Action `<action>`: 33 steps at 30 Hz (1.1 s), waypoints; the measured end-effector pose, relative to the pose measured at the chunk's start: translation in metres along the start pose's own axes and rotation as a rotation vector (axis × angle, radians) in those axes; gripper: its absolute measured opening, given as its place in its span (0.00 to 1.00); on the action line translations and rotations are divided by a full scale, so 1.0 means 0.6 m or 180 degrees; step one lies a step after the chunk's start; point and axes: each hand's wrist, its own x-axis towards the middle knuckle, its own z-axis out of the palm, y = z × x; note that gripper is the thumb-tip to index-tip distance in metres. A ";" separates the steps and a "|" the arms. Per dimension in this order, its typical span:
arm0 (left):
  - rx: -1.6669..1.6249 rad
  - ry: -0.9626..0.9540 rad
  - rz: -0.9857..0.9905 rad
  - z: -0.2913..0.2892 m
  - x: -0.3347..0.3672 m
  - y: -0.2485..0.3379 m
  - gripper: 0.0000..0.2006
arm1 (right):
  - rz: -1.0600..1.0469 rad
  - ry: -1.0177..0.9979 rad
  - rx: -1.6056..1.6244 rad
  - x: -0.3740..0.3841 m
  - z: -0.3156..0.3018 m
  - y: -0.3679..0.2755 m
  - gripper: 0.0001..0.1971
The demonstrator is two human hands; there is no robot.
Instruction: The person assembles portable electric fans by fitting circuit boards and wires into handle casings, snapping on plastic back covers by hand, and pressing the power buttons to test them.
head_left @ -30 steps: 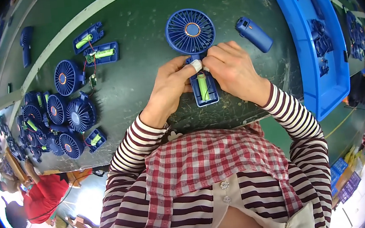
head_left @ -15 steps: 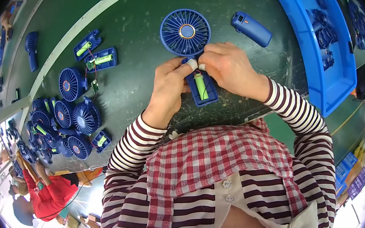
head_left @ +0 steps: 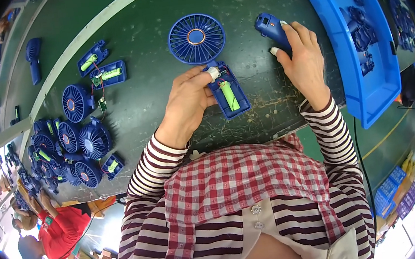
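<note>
My left hand (head_left: 186, 99) is closed on a blue handheld fan (head_left: 196, 38) that lies on the green table. Its handle is uncovered, showing a green battery cell (head_left: 229, 95), thin wires and a small circuit board near the thumb. To the right, my right hand (head_left: 304, 58) straddles a blue handle cover (head_left: 271, 26), fingers apart. The index fingertip is at the cover's far edge, while the thumb looks slightly off its near edge. White wraps cover some fingertips. Part of the cover is hidden under the hand.
At left, several blue fans (head_left: 69, 136) are heaped, some with batteries showing. Two opened handle parts with batteries (head_left: 110, 74) lie farther back. A blue bin (head_left: 350, 64) holding dark blue parts stands at right. A person in a red top (head_left: 68, 227) works at far left.
My right hand has left the fan's handle and moved right to the handle cover, its fingers spreading. My left hand still holds the fan, whose handle has tilted slightly.
</note>
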 end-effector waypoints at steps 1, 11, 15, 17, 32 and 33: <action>-0.0020 -0.0006 -0.0002 0.000 0.001 -0.001 0.15 | 0.0041 -0.0013 -0.0029 0.002 0.002 -0.001 0.25; -0.0176 -0.0090 -0.0002 0.003 0.006 -0.010 0.14 | 0.0170 -0.0174 -0.0561 0.011 -0.002 -0.007 0.25; -0.0330 -0.0099 0.0031 0.004 0.006 -0.012 0.14 | 0.0132 -0.0039 -0.0505 0.004 -0.001 -0.016 0.25; -0.0362 -0.0126 0.0040 0.003 0.007 -0.012 0.14 | 0.0247 0.0016 -0.0380 0.004 0.001 -0.018 0.25; -0.0654 -0.0091 0.0055 0.014 0.008 -0.013 0.12 | 0.0255 -0.0053 -0.0352 0.007 -0.003 -0.027 0.26; -0.0671 -0.0065 -0.0032 0.015 0.009 -0.011 0.12 | 0.0257 -0.0048 -0.0364 0.005 -0.008 -0.028 0.26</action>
